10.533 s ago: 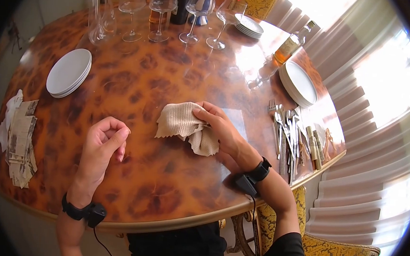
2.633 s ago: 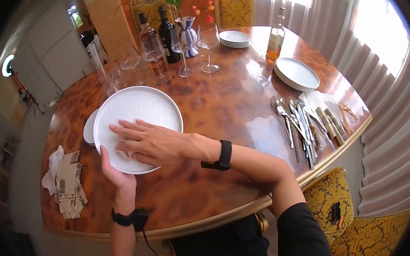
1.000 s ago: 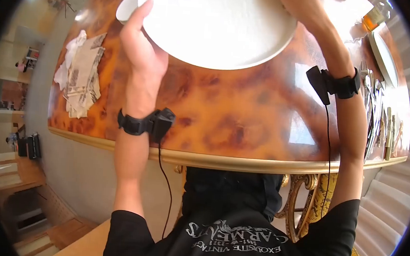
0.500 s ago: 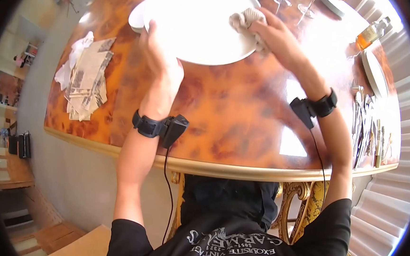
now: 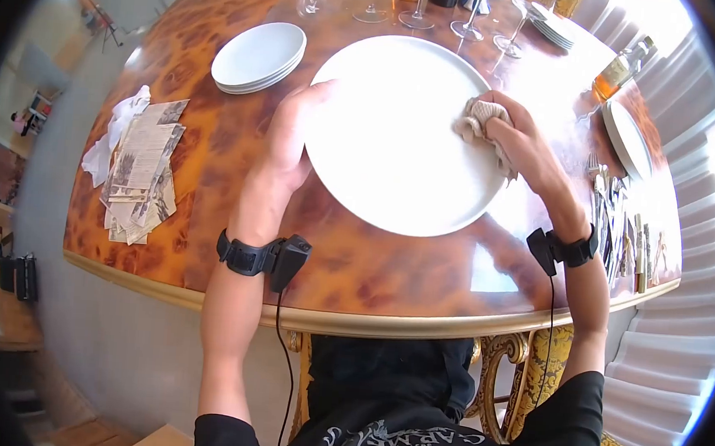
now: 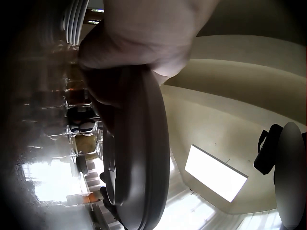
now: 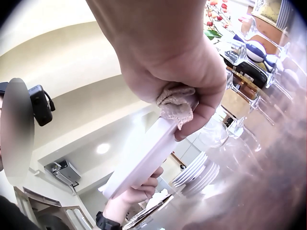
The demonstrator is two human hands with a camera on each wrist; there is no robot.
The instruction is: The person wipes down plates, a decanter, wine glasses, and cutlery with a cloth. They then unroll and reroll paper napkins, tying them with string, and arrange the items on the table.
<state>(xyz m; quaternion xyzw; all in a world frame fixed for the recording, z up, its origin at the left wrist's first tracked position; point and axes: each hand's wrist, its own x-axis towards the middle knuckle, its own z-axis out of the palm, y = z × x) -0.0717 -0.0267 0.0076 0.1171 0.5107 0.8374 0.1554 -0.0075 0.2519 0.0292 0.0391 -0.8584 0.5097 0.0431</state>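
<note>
A large white plate (image 5: 397,135) is held up above the table, tilted, its face bright with glare. The left hand (image 5: 291,135) grips its left edge, thumb on the face and fingers beneath; the left wrist view shows this hand (image 6: 144,38) over the dark side of the plate (image 6: 148,158). On the right edge the right hand (image 5: 527,144) pinches a crumpled beige cloth (image 5: 487,123) round the rim. In the right wrist view the cloth (image 7: 176,103) lies between the right hand (image 7: 172,62) and the rim, fingers curling under the plate (image 7: 144,155).
Small stacked plates (image 5: 260,57) stand behind the left hand. Paper strips (image 5: 144,167) lie at the left. Stemmed glasses (image 5: 467,30) line the back. At the right are a bottle (image 5: 621,71), larger plates (image 5: 627,141), cutlery (image 5: 608,216) and the table's gold edge (image 5: 367,323).
Over the last half second the plate and both hands have shifted right and lower in the head view, exposing the small plates. The cloth stays at the plate's right edge.
</note>
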